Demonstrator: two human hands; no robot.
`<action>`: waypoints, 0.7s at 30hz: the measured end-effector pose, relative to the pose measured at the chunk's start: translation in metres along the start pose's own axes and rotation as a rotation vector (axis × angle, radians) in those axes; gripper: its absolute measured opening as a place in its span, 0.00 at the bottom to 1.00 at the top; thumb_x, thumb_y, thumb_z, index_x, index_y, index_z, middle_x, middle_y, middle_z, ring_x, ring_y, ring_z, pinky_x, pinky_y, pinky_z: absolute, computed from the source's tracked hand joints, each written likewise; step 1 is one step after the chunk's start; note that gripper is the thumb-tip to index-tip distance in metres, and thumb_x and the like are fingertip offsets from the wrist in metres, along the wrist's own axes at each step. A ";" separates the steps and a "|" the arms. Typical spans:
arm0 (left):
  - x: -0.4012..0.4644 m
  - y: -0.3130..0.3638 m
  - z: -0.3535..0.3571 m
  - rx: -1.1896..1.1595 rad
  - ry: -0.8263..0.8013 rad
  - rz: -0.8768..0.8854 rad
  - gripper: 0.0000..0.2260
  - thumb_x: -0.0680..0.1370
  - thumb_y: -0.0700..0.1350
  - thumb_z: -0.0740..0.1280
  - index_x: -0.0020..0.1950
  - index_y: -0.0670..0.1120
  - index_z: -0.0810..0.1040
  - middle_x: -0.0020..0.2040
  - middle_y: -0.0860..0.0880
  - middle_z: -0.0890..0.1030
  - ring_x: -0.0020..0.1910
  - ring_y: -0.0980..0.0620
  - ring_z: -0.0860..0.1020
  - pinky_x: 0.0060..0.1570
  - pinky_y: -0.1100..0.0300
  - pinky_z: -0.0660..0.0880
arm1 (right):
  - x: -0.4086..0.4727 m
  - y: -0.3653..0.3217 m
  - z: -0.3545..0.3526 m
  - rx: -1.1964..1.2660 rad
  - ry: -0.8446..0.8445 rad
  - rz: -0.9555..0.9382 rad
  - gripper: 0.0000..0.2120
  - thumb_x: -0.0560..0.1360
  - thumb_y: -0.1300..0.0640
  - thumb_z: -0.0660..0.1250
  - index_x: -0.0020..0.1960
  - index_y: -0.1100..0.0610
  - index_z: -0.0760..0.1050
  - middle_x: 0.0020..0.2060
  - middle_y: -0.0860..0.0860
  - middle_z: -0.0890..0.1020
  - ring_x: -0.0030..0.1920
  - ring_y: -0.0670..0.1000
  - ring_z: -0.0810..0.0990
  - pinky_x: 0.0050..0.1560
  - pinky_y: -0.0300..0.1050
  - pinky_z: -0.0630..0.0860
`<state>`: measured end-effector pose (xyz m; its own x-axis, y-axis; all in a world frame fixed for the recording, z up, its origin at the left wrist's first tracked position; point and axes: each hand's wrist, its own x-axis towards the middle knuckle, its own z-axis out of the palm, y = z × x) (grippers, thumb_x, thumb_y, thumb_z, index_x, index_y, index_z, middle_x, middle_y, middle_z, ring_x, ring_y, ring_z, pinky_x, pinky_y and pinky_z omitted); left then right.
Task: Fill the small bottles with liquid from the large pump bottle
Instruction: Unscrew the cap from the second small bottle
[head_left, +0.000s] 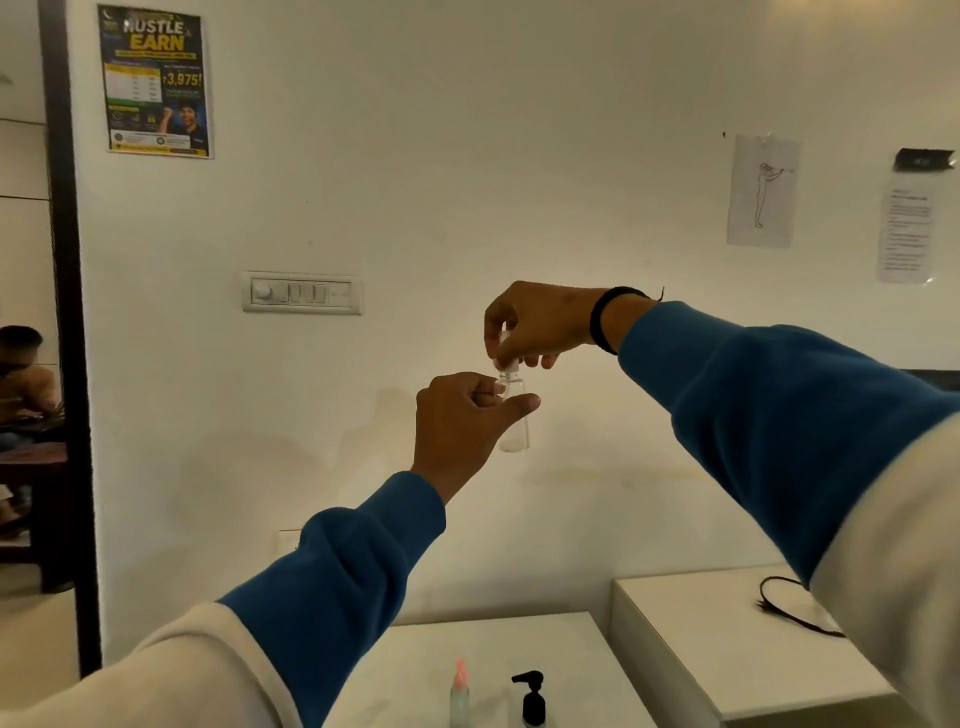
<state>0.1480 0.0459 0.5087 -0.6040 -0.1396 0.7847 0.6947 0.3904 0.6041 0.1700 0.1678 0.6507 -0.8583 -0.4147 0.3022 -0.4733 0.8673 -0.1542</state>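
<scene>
I hold a small clear bottle (514, 421) up in front of the wall, well above the table. My left hand (462, 426) grips its upper body, thumb across the front. My right hand (535, 325) comes down from above and pinches the bottle's cap (508, 364) at the neck. The bottle looks nearly empty. Down on the white table (415, 675) stands the large pump bottle (532, 699) with its black pump head, and to its left a second small bottle (460, 693) with a pink cap.
A second white table (691, 644) stands to the right, slightly higher, with a black cord (789, 610) on it. A switch panel (302, 292) and papers hang on the wall. A dark door frame (72, 338) stands at left, with a person seated beyond it.
</scene>
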 end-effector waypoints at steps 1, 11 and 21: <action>0.000 -0.001 0.000 0.006 0.002 0.004 0.20 0.69 0.58 0.80 0.36 0.42 0.81 0.31 0.47 0.82 0.34 0.47 0.80 0.38 0.58 0.76 | 0.000 0.000 0.000 0.015 -0.014 0.007 0.07 0.75 0.56 0.72 0.52 0.55 0.80 0.44 0.53 0.84 0.42 0.51 0.82 0.40 0.43 0.82; -0.003 -0.003 0.001 0.035 -0.018 -0.006 0.19 0.69 0.57 0.79 0.36 0.43 0.80 0.31 0.50 0.81 0.31 0.56 0.77 0.36 0.68 0.69 | 0.002 0.005 0.010 -0.032 0.088 0.037 0.14 0.74 0.49 0.75 0.50 0.59 0.79 0.39 0.55 0.85 0.34 0.50 0.83 0.33 0.40 0.81; -0.002 -0.013 -0.002 0.068 -0.033 -0.027 0.17 0.67 0.58 0.81 0.34 0.49 0.79 0.29 0.55 0.80 0.35 0.56 0.81 0.41 0.69 0.73 | -0.008 0.012 -0.017 0.068 0.313 -0.063 0.17 0.72 0.50 0.77 0.56 0.55 0.77 0.40 0.54 0.83 0.33 0.51 0.83 0.37 0.43 0.84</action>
<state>0.1404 0.0390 0.4996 -0.6353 -0.1216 0.7626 0.6506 0.4479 0.6133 0.1747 0.1865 0.6620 -0.7292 -0.3528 0.5863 -0.5447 0.8179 -0.1852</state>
